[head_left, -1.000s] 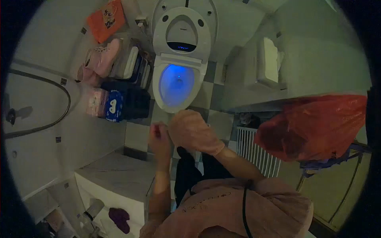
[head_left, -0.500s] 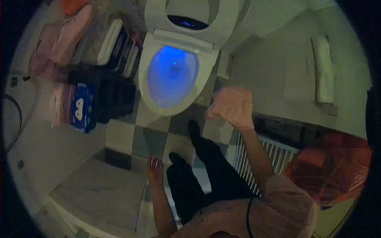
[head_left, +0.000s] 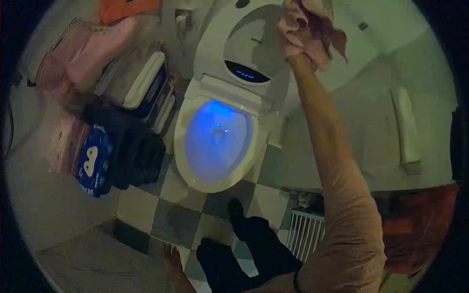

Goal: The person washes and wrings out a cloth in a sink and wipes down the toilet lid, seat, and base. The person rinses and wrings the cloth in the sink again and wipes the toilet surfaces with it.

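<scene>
My right arm stretches up past the raised toilet lid (head_left: 207, 36). A crumpled pink cloth (head_left: 320, 41) covers most of my right hand (head_left: 297, 57), which appears gripped on it; the fingers are hidden. Below the lid is the white toilet bowl (head_left: 183, 163), lit blue inside, with a small blue display (head_left: 246, 74) on the dark strip of the raised part. My left hand (head_left: 172, 254) hangs low beside my leg, fingers extended, holding nothing.
Blue packs (head_left: 95, 163) and dark stacked things (head_left: 134, 154) stand left of the toilet, below boxes with a white lid (head_left: 144, 83). A white slatted rack (head_left: 305, 232) and a red bag (head_left: 420, 229) are at right. The floor is checkered tile (head_left: 178, 222).
My right hand has swung up from beside the bowl to above the raised lid, and the pink cloth shows clearly there. The view has tilted upward. My left hand still hangs low.
</scene>
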A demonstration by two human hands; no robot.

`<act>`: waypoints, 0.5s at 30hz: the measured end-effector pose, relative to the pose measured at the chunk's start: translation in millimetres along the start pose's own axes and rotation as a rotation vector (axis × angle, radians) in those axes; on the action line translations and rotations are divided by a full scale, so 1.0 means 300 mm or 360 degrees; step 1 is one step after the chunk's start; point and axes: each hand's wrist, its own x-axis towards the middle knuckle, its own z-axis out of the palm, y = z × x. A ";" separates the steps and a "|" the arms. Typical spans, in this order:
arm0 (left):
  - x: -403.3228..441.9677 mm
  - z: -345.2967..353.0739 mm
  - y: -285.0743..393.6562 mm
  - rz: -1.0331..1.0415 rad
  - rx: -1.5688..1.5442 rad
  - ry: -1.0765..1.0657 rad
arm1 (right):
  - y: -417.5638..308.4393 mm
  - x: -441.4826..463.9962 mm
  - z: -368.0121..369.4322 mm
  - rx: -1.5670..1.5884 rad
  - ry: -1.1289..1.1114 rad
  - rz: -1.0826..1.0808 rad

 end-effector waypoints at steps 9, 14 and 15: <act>0.080 -0.089 -0.085 -0.0002 0.0105 0.0268 | 0.364 0.065 -0.451 0.4674 0.0939 -0.0302; 0.210 0.211 0.052 0.0016 -0.0099 0.0668 | 0.610 -0.231 -0.741 0.5041 0.0909 -0.0397; 0.235 0.221 0.065 0.0077 0.0019 0.0463 | 0.644 -0.260 -0.691 0.5067 0.0871 -0.0421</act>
